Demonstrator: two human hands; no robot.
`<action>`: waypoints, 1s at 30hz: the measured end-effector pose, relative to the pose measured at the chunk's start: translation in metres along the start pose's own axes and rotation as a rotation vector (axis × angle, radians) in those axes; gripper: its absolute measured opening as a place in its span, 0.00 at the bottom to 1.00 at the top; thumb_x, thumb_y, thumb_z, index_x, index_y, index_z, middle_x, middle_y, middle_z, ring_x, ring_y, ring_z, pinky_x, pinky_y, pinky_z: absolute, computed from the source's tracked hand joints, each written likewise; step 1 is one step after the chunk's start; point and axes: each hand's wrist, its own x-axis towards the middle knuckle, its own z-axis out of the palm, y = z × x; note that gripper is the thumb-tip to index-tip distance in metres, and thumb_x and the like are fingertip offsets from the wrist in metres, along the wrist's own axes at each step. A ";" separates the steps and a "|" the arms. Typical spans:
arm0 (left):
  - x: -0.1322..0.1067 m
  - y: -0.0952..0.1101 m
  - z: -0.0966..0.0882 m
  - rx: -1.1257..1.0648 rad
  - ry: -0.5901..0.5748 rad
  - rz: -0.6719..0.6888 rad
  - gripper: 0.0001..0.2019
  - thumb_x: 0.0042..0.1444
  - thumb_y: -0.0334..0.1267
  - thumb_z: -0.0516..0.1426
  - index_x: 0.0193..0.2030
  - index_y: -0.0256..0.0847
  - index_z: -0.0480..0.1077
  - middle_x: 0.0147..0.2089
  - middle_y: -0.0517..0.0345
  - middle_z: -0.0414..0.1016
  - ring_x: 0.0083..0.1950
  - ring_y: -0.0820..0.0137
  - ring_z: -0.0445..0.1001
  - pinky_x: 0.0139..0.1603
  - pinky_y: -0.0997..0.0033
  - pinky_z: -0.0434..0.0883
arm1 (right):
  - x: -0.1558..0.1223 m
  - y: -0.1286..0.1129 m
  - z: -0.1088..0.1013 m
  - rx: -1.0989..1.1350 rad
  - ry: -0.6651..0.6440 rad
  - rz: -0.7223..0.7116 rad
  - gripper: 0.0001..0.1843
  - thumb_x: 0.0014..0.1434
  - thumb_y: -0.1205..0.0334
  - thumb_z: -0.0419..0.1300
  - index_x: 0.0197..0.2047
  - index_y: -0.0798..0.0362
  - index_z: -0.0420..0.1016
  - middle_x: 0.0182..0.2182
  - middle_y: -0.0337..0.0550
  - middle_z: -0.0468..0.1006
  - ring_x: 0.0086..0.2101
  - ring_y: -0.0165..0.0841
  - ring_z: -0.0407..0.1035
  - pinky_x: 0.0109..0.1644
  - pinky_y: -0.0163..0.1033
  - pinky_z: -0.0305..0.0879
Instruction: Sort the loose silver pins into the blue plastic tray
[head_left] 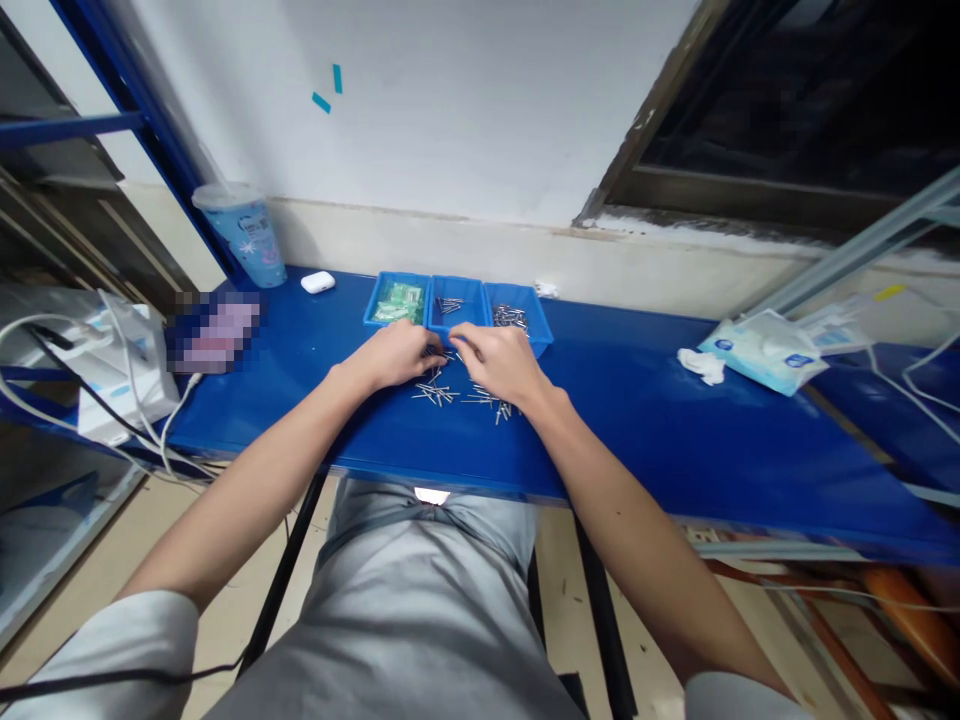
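Note:
My left hand (405, 353) is closed, its fingertips pinching among thin metal rivets at the front of the middle blue bin (429, 315). Just to its right, my right hand (501, 362) is closed too, thumb and forefinger together by that bin's front edge; anything between them is too small to make out. Loose rivets (436, 392) lie in a pile on the table below my left hand. A second pile of rivets (480, 398) is partly covered by my right hand. A few rivets (450, 305) lie inside the middle bin.
The left bin (366, 318) holds green-and-clear packets, the right bin (541, 335) many rivets. On the blue table (622, 400) stand a cup (244, 240), a white earbud case (318, 282) and a tissue pack (769, 352) beside a crumpled tissue (702, 366). Cables and a power strip (124, 385) sit left.

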 end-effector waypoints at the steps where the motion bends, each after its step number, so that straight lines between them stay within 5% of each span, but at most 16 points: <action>1: 0.000 -0.001 0.001 -0.005 0.000 0.005 0.12 0.65 0.45 0.61 0.46 0.41 0.83 0.36 0.48 0.83 0.35 0.59 0.78 0.39 0.64 0.68 | 0.001 0.000 0.001 -0.015 -0.015 0.002 0.17 0.74 0.58 0.50 0.50 0.50 0.80 0.36 0.47 0.85 0.36 0.40 0.76 0.39 0.41 0.57; 16: 0.002 0.012 -0.001 -0.158 0.037 -0.035 0.09 0.65 0.39 0.58 0.43 0.37 0.78 0.23 0.60 0.72 0.23 0.69 0.64 0.31 0.68 0.59 | 0.004 0.001 0.002 0.015 -0.143 0.065 0.11 0.72 0.61 0.55 0.48 0.50 0.80 0.30 0.43 0.80 0.33 0.39 0.72 0.38 0.40 0.55; 30: -0.001 0.021 -0.003 -0.279 0.232 0.098 0.08 0.66 0.40 0.55 0.43 0.39 0.73 0.33 0.58 0.81 0.27 0.72 0.72 0.35 0.71 0.64 | 0.003 0.001 0.000 0.277 0.023 0.098 0.12 0.74 0.52 0.52 0.45 0.49 0.70 0.28 0.40 0.76 0.30 0.37 0.70 0.37 0.39 0.56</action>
